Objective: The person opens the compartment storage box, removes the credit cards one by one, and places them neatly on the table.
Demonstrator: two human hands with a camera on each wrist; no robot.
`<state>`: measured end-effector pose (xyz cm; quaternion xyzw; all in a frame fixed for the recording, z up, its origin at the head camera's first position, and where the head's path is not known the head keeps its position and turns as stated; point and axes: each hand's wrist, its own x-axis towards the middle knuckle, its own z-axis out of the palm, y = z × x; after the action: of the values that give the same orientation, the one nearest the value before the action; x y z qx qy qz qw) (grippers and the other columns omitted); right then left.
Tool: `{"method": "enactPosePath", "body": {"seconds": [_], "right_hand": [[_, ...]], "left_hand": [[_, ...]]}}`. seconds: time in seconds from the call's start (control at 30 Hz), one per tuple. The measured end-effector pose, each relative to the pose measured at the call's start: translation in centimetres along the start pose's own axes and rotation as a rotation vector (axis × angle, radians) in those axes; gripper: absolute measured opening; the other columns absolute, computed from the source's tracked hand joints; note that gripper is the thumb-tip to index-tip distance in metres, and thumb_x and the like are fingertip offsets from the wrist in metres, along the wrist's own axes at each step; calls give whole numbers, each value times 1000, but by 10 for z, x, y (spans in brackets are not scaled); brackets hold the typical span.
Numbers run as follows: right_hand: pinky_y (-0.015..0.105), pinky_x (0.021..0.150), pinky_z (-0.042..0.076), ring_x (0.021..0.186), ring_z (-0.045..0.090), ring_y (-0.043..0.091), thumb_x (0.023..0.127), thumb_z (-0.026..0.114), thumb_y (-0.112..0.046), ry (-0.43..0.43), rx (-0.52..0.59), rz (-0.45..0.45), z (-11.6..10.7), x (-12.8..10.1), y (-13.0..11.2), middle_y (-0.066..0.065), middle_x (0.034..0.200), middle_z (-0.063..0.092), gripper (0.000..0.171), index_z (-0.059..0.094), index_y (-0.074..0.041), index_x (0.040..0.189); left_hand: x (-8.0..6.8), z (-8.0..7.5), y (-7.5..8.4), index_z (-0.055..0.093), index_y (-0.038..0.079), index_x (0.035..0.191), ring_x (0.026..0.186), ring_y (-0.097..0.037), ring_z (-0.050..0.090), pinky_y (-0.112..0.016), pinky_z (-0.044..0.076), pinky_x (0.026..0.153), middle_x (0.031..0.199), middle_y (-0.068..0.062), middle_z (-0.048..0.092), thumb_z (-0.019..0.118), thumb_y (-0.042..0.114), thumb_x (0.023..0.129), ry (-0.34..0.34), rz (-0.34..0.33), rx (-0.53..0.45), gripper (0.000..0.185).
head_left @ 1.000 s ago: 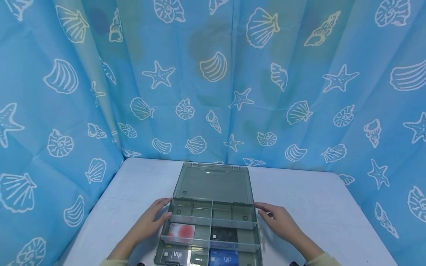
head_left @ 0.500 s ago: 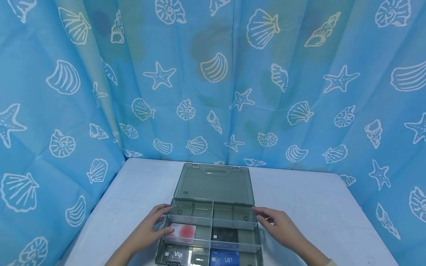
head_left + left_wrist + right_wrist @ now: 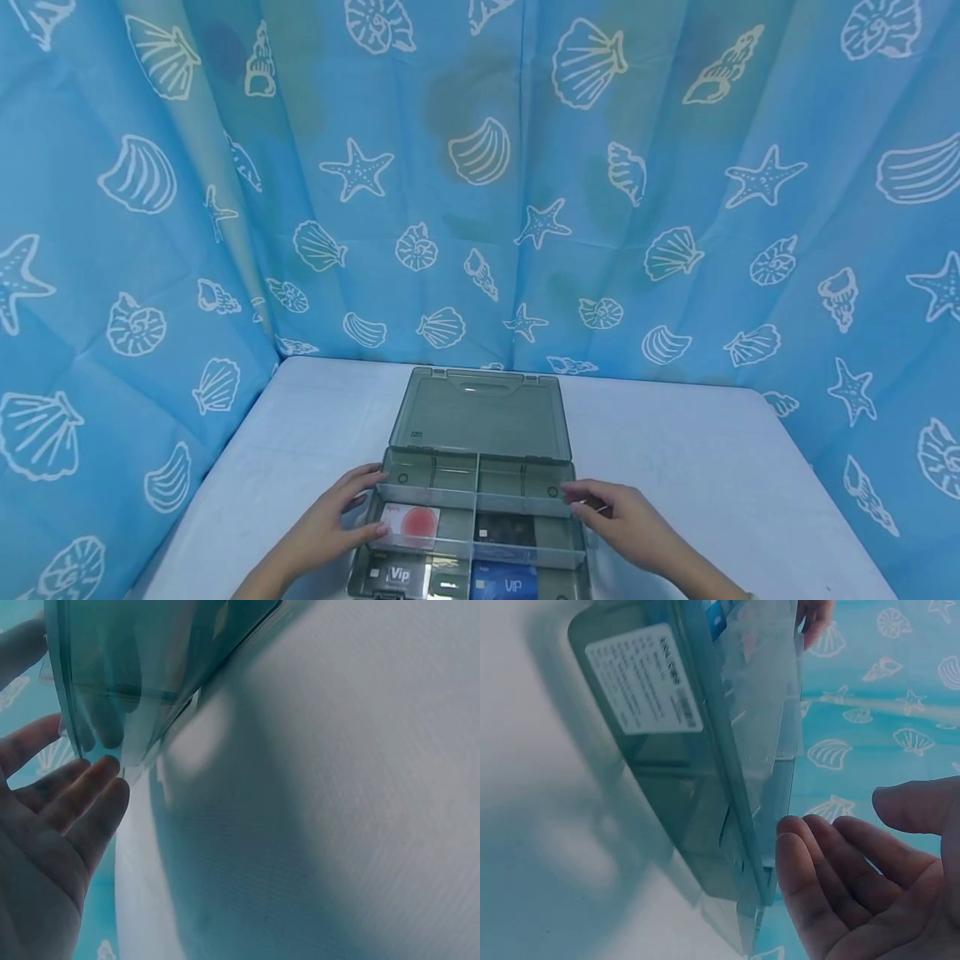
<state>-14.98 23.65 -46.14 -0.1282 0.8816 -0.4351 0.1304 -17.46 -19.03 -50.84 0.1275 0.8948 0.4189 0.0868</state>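
A translucent grey-green compartment box (image 3: 437, 467) lies on the table with its lid (image 3: 483, 414) folded back. Inside are a white card with a red circle (image 3: 420, 522), a black card (image 3: 510, 529), a dark "Vip" card (image 3: 393, 577) and a blue VIP card (image 3: 506, 582). My left hand (image 3: 330, 517) is at the box's left side, fingers extended along the wall and thumb near the rim. Over the right rim reach the fingertips of my right hand (image 3: 626, 525); in the right wrist view that hand (image 3: 862, 900) has loosely bent fingers holding nothing.
The box stands on a white-covered table (image 3: 675, 450). Behind and beside it hangs a blue curtain (image 3: 480, 208) with shell prints. A white printed label (image 3: 645, 679) is stuck on the box's outer wall. Clear dividers (image 3: 525, 503) split the box into several compartments.
Both hands have slid a little toward the near side along the box's edges. The right fingertips have moved inward over the rim. The box and cards look unmoved.
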Motion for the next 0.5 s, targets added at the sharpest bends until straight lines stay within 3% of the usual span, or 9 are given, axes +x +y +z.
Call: {"method": "enactPosePath", "body": {"seconds": [0.2, 0.5], "right_hand": [[41, 88, 60, 112, 67, 31, 103, 62, -25, -78, 61, 5, 2, 0, 0, 17, 123, 69, 44, 60, 6, 133], [52, 92, 57, 116, 64, 38, 104, 61, -23, -140, 79, 16, 4, 1, -2, 20, 125, 68, 44, 58, 9, 135]], "left_hand": [[-1, -1, -3, 56, 15, 145, 142, -45, 41, -54, 47, 108, 157, -18, 42, 82, 46, 84, -8, -13, 16, 74], [-2, -3, -8, 56, 15, 146, 143, -46, 39, -55, 47, 107, 157, -18, 42, 82, 43, 85, -23, 4, 1, 72]]}}
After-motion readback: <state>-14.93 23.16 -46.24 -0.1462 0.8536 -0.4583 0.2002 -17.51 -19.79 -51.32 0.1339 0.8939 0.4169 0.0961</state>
